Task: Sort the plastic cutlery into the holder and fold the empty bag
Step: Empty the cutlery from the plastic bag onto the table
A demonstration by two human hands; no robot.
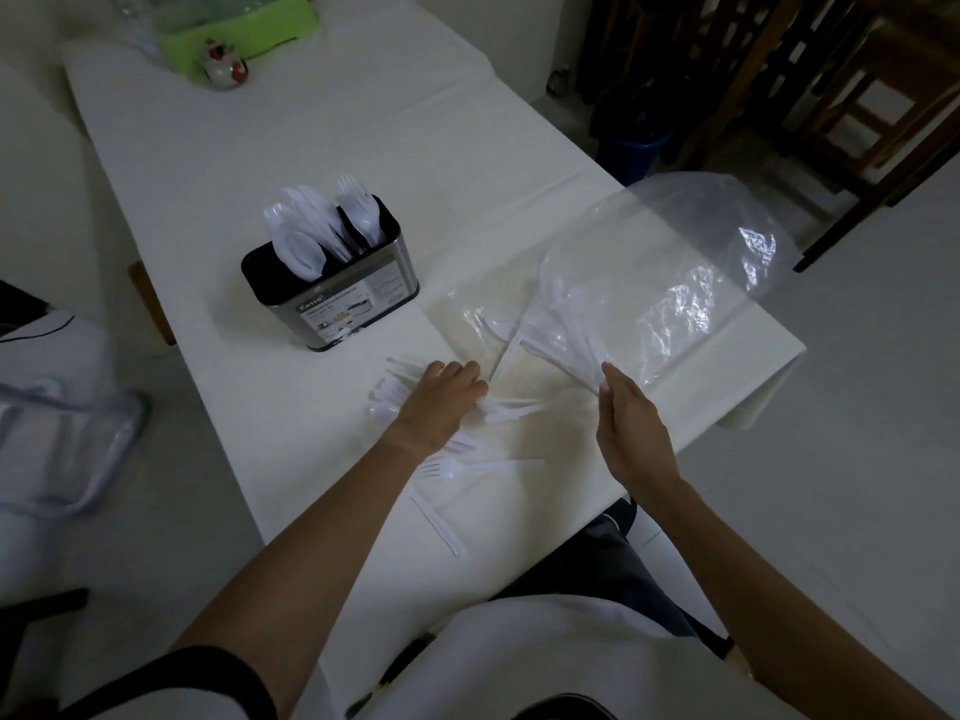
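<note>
A metal cutlery holder (332,298) stands on the white table (291,137), with white plastic spoons, knives and forks upright in it. Loose white cutlery (498,407) lies scattered near the table's front edge. My left hand (441,402) rests on this pile, fingers curled down onto several pieces. My right hand (628,423) pinches the near edge of a clear plastic bag (660,272), which billows up over the table's right corner. A few pieces of cutlery show through the bag's lower part. A fork (467,467) and a knife (439,522) lie closer to me.
A green tray (244,28) and a small red-and-white figure (224,65) sit at the table's far end. Dark wooden chairs (831,96) and a blue bin (631,153) stand right of the table. A clear container (62,449) lies at the left.
</note>
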